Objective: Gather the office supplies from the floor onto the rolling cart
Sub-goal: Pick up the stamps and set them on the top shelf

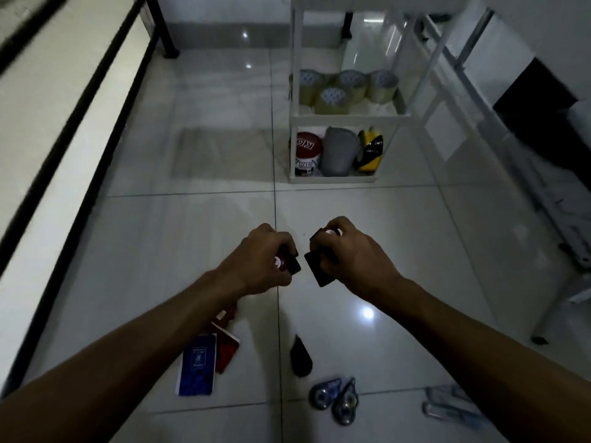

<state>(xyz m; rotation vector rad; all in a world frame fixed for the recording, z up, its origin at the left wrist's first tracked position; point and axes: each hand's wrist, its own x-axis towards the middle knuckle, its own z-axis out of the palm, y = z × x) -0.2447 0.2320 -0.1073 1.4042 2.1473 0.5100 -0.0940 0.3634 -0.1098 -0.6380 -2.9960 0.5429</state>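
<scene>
Two small dark stampers, light, rigid: my left hand and right hand each clamped one; cart at one o'clock.

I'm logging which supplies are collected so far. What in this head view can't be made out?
- Dark items gripped by the left hand and right hand: fingers cover them, type unclear.
- Cart top: cut off by upper edge.
- Clear items on the floor: blurred, partly behind right forearm.
</scene>
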